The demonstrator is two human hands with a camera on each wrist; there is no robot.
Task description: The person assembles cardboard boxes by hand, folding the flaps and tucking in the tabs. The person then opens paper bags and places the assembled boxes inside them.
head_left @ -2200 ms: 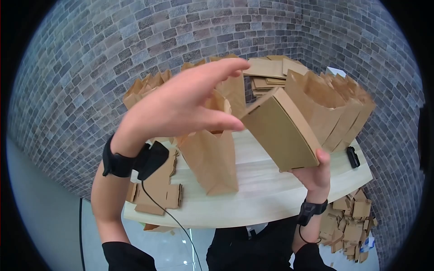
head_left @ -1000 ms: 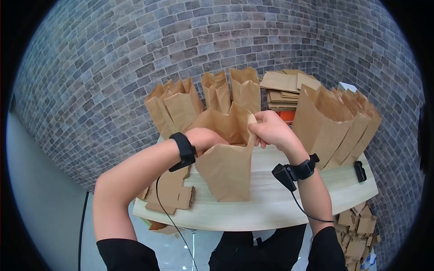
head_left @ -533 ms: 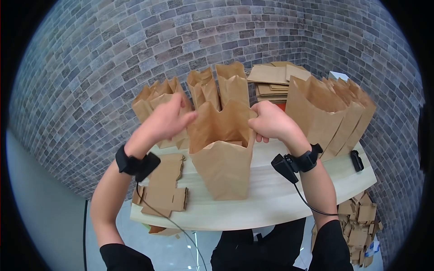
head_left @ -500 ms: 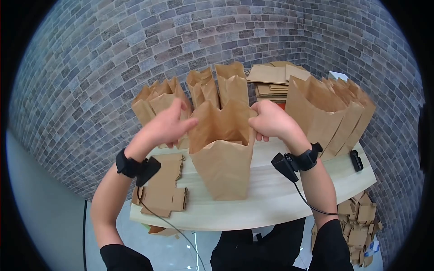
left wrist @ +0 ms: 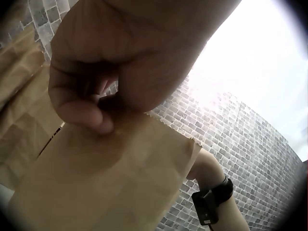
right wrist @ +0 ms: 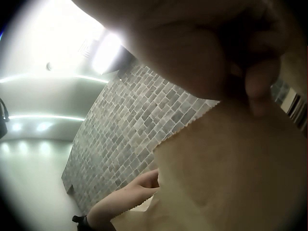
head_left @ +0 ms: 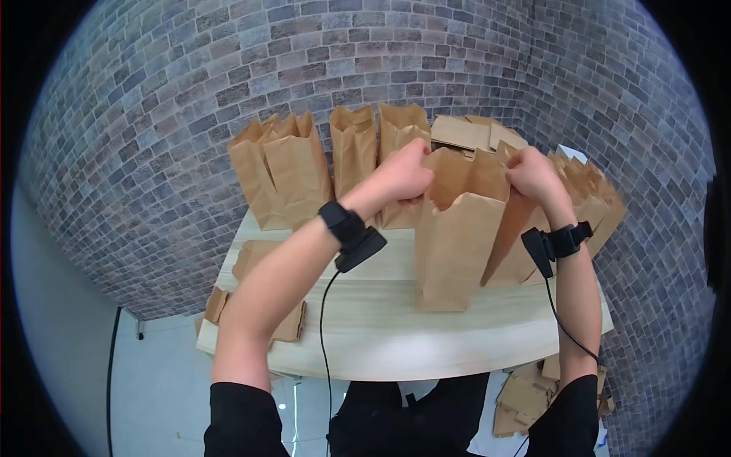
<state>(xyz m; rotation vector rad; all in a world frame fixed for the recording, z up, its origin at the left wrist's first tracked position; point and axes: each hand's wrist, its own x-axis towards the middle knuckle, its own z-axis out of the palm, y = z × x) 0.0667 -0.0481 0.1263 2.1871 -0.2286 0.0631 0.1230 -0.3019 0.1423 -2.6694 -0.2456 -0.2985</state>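
An upright brown paper bag [head_left: 457,251], its top agape, is held by both hands at the right of the table. My left hand [head_left: 406,171] pinches its left rim between thumb and fingers, as the left wrist view shows up close on the bag wall [left wrist: 110,178]. On the opposite rim, my right hand [head_left: 534,177] grips the paper with curled fingers. The jagged top edge of the bag [right wrist: 202,159] also shows in the right wrist view. What lies deep inside the bag is hidden from the head view.
More upright paper bags [head_left: 293,171] line the back left of the pale table [head_left: 365,335]; others [head_left: 601,198] stand at the right, partly behind the held one. Flat cardboard [head_left: 461,131] is stacked at the back. A cardboard blank [head_left: 289,324] lies at left, and cardboard pieces [head_left: 525,396] on the floor.
A cardboard box was in my right hand earlier and is now out of sight. My left hand reached into the bag, came out, then took its left rim. The bag has moved right.
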